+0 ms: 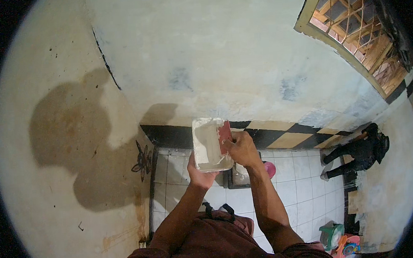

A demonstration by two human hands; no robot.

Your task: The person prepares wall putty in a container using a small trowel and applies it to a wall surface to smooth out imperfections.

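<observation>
My left hand point(201, 176) supports a white rectangular tub point(198, 145) from its near left side, its fingers partly hidden beneath. Pale paste coats the inside and rim of the tub. In my right hand point(242, 149) is a red flat putty spreader point(224, 133), smeared with the same paste. Its blade lies against the right inner side of the tub. Both hands are in front of my body, close to the wall.
Ahead, a plastered wall point(222, 59) has grey patches above checkered tiles point(280, 139). A dark-framed board point(241, 179) and a pink round item point(269, 169) lie below my right arm. To the right are a dark-clothed person point(357, 152), a grilled window point(349, 26) and a green container point(331, 236).
</observation>
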